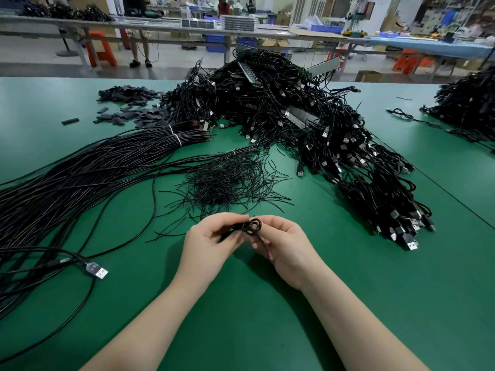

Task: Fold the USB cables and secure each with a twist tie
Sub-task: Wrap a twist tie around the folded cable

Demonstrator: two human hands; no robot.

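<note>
Pinching from both sides, left hand (207,241) and right hand (284,247) are holding a folded USB cable (250,227) over the near table (241,317): light, limp, springy, likely best gripped mid-bundle.

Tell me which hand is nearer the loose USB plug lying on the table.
Left. The left hand is just right of the USB plug; the right hand is farther right, beyond the left.

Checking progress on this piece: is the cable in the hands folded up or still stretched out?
Folded: the cable sits as a small coiled bundle gripped between the left hand and right hand. Whether a tie is on it, cannot tell.
</note>
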